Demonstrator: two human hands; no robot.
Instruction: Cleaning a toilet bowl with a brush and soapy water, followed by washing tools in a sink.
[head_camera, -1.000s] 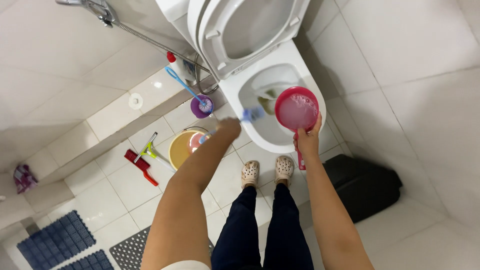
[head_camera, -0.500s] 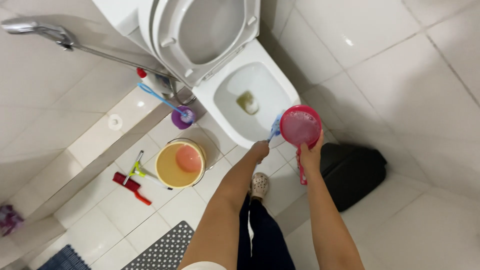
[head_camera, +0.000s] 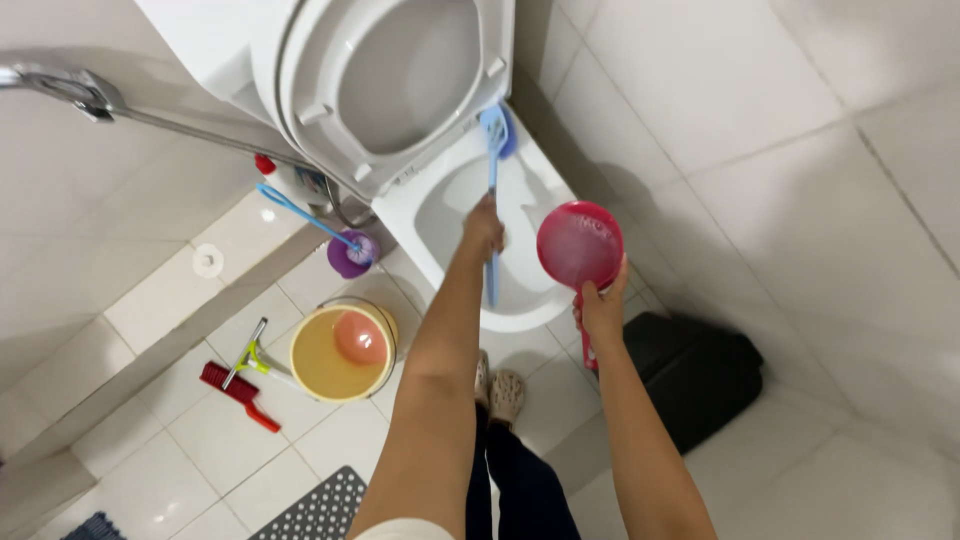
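Since the earlier frame my left hand (head_camera: 485, 225) has pushed the blue brush (head_camera: 492, 150) up to the toilet bowl (head_camera: 440, 205) back rim, fingers closed round its handle. My right hand (head_camera: 603, 310) grips the red scoop (head_camera: 580, 243) beside the bowl. Left stands a yellow bucket (head_camera: 340, 355).

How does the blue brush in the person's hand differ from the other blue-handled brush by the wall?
The blue brush is held by the left hand, its head against the toilet bowl rim; the blue-handled brush stands untouched in a purple holder on the floor. The held one points up the picture, the other leans. Both have long, thin blue handles.
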